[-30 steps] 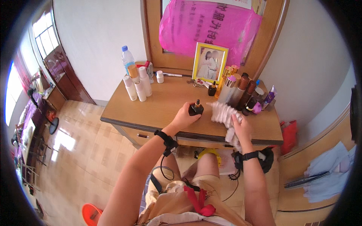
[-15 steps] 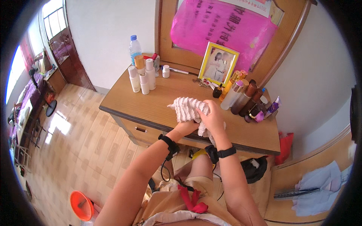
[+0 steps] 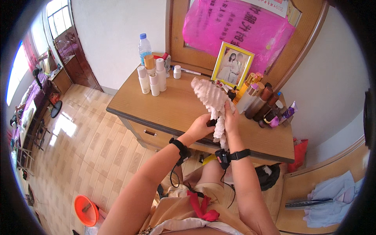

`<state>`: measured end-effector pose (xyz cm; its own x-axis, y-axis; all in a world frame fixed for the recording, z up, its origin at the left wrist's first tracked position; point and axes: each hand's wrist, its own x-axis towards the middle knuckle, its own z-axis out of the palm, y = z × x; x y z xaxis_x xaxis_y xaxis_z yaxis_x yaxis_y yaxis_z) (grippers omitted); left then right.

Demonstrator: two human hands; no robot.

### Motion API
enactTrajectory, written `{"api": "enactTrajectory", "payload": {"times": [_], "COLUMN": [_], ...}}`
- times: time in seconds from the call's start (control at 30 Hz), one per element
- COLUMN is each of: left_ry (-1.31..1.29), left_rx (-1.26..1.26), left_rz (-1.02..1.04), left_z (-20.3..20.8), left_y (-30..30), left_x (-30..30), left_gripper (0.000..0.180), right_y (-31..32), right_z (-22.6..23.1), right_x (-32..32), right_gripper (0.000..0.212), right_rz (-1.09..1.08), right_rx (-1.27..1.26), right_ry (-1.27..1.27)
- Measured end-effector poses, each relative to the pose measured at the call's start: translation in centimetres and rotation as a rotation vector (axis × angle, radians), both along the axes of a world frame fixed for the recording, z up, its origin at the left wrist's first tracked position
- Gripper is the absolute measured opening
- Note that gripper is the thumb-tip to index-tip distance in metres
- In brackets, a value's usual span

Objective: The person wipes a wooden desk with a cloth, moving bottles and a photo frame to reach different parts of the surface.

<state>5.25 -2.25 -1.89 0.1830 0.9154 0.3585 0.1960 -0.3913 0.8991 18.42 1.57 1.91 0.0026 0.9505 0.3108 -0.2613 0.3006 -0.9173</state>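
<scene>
From the head view, both hands are raised together above the near edge of the wooden dressing table (image 3: pixel 164 105). The left hand (image 3: pixel 200 127) is curled around a small dark object (image 3: pixel 212 123), only a sliver of which shows between the fingers, so what it is cannot be told. The right hand (image 3: pixel 231 119) is closed on a pale pink knitted cloth (image 3: pixel 211 98), which stands up from the grip and drapes down between the two hands, touching both. Each wrist wears a black band.

On the far left of the table stands a cluster of white bottles (image 3: pixel 150 80), one with a tan cap, with a clear water bottle (image 3: pixel 144 47) with a blue cap just behind them. Far centre, a yellow-framed photograph (image 3: pixel 232 65) leans against the wooden backing, under a pink plastic sheet (image 3: pixel 239 31). To the right of the frame a row of gold, brown and purple cosmetic bottles (image 3: pixel 260 103) stands close together. Down on the tiled floor, near left, lies an orange funnel (image 3: pixel 86 210).
</scene>
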Motion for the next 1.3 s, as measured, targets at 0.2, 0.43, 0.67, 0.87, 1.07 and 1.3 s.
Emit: {"api": "enactTrajectory", "payload": {"times": [0.2, 0.43, 0.67, 0.87, 1.07, 1.3], "left_ry": [-0.062, -0.112, 0.062, 0.407, 0.553, 0.498], "left_rx": [0.003, 0.021, 0.113, -0.066, -0.105, -0.004], "left_rz": [-0.020, 0.031, 0.103, -0.109, -0.156, -0.029], "left_z": [0.7, -1.0, 1.2, 1.3, -3.2, -3.2], "left_y": [-0.2, 0.6, -0.7, -1.1, 1.0, 0.2], "left_x": [0.2, -0.3, 0.3, -0.1, -0.5, -0.4], "left_gripper": [0.041, 0.055, 0.066, 0.040, 0.029, 0.031], "right_y": [-0.2, -4.1, -6.8, -4.2, -4.6, -5.1], "right_z": [-4.4, -0.5, 7.8, 4.3, 2.0, 1.2], "right_x": [2.3, 5.0, 4.2, 0.9, -0.8, -0.4], "right_gripper": [0.033, 0.039, 0.040, 0.033, 0.033, 0.032], "right_rz": [-0.116, -0.286, -0.441, -0.243, -0.382, -0.367], "right_rx": [-0.003, -0.079, 0.217, 0.715, 0.613, 0.585], "right_ry": [0.120, -1.077, -0.393, -1.164, -1.013, -0.928]}}
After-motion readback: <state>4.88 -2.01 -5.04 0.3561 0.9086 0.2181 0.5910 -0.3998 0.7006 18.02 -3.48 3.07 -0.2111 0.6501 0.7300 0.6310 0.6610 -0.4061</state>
